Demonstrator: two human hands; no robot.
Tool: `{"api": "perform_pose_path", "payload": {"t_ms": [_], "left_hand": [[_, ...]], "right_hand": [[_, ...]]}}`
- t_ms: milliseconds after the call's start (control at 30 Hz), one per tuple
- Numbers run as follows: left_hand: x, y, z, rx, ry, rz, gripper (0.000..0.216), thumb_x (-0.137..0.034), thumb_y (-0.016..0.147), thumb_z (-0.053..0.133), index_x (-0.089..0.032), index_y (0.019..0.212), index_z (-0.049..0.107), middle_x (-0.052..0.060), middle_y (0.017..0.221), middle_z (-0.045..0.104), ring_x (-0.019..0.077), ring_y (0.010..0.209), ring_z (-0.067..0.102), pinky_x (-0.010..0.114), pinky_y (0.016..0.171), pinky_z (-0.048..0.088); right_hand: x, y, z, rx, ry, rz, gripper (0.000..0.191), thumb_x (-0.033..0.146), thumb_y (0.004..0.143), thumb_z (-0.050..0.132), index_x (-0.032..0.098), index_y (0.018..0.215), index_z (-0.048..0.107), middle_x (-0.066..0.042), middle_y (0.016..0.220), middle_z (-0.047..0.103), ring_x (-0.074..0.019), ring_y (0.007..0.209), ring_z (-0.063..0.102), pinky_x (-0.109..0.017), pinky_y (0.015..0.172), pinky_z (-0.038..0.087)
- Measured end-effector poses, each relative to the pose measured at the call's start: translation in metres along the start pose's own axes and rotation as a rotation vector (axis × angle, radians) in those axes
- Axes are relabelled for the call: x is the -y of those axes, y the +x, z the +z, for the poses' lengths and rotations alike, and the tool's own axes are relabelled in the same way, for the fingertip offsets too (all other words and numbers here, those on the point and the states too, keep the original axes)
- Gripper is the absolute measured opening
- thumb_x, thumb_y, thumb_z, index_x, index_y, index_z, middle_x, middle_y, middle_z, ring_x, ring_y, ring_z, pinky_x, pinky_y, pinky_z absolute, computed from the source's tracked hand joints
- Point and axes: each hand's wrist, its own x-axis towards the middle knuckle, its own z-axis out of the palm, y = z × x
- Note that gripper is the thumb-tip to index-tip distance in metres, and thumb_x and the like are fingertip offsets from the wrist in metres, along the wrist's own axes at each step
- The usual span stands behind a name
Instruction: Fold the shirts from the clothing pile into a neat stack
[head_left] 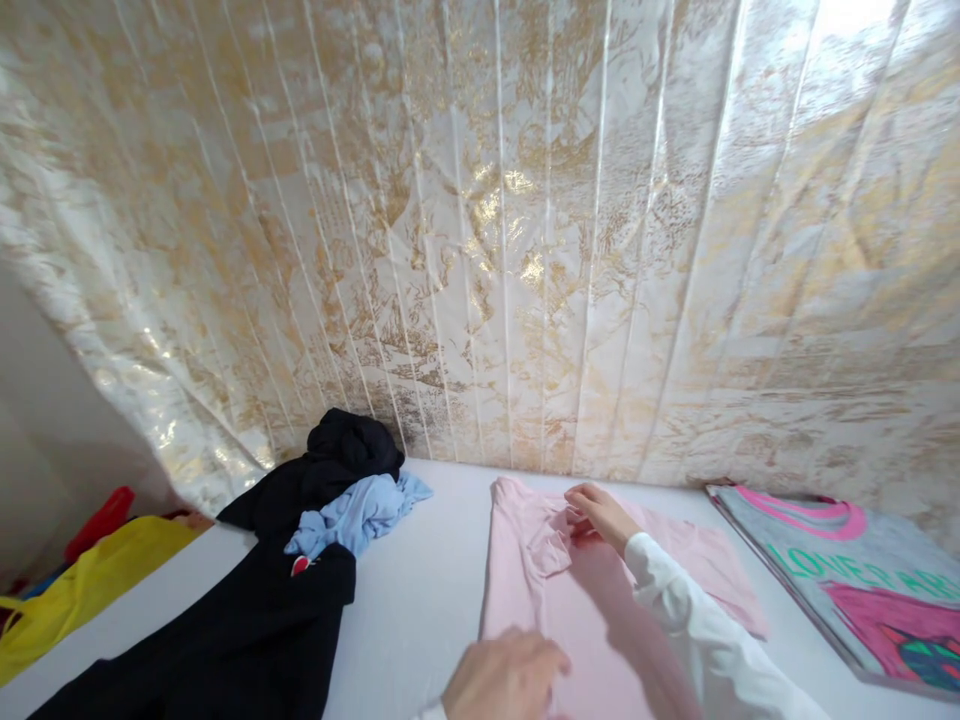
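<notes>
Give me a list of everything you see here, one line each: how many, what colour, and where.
pink cotton T-shirt: one, pale pink, spread flat at the table's centre
black garment: one heap, black, left of the pink shirt
light blue garment: one, crumpled, on top of the black garment
grey printed T-shirt: one, grey with pink collar and green lettering, flat at far right
yellow fabric: one, yellow, far left
red item: one, red, behind the yellow fabric; too hidden to identify
white table: one, white, under the clothes
shiny gold-and-white curtain: one, behind the table
white sleeve: one, on the right arm
left hand: bottom centre, at the pink shirt's near edge
right hand: fingers on a fold near the shirt's top
</notes>
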Motion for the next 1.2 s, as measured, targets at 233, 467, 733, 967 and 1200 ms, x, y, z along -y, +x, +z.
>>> {"api": "perform_pose_path", "payload": {"t_ms": [233,467,733,967,1200], "left_hand": [[0.069,0.102,-0.023,-0.246,0.344,-0.120,0.045,-0.010,0.083,0.036,-0.012,0.127,0.046,0.011,0.137,0.045,0.0227,0.127,0.038,0.039,0.101,0.033],[0.102,0.121,0.005,-0.182,0.344,-0.054,0.049,-0.033,0.094,0.031,-0.017,0.141,0.029,0.008,0.149,0.026,0.0210,0.137,0.020,0.044,0.106,0.023],[0.103,0.120,0.005,-0.170,0.348,-0.049,0.051,-0.037,0.095,0.028,-0.017,0.142,0.025,0.007,0.150,0.024,0.0210,0.138,0.018,0.043,0.107,0.022],[0.101,0.120,0.004,-0.154,0.338,-0.060,0.051,-0.035,0.094,0.029,-0.018,0.142,0.025,0.008,0.150,0.023,0.0210,0.138,0.018,0.043,0.107,0.020],[0.090,0.118,-0.002,-0.118,0.301,-0.078,0.065,-0.049,0.089,0.036,-0.013,0.142,0.026,0.012,0.150,0.021,0.0243,0.138,0.017,0.047,0.108,0.021]], "right_hand": [[0.003,-0.009,0.022,-0.143,-0.157,-0.144,0.065,0.011,0.065,0.058,0.013,0.125,0.033,-0.008,0.096,0.062,-0.0145,0.070,0.063,-0.027,0.065,0.050],[-0.004,-0.018,0.011,-0.219,-0.317,-0.220,0.049,0.001,0.064,0.048,0.014,0.111,0.047,-0.015,0.119,0.054,-0.0209,0.103,0.057,-0.032,0.087,0.042],[-0.018,-0.035,0.008,-0.137,-0.287,-0.230,0.029,0.030,0.081,0.048,0.019,0.108,0.048,-0.007,0.105,0.061,-0.0120,0.062,0.061,-0.026,0.058,0.047],[-0.019,-0.051,0.019,-0.153,-0.346,-0.289,0.055,0.007,0.063,0.048,0.022,0.116,0.044,-0.002,0.100,0.061,-0.0109,0.063,0.059,-0.026,0.064,0.047],[-0.022,-0.033,-0.007,-0.247,-0.515,-0.249,0.033,0.014,0.073,0.047,0.019,0.106,0.052,-0.006,0.099,0.061,-0.0142,0.072,0.060,-0.028,0.069,0.046]]}}
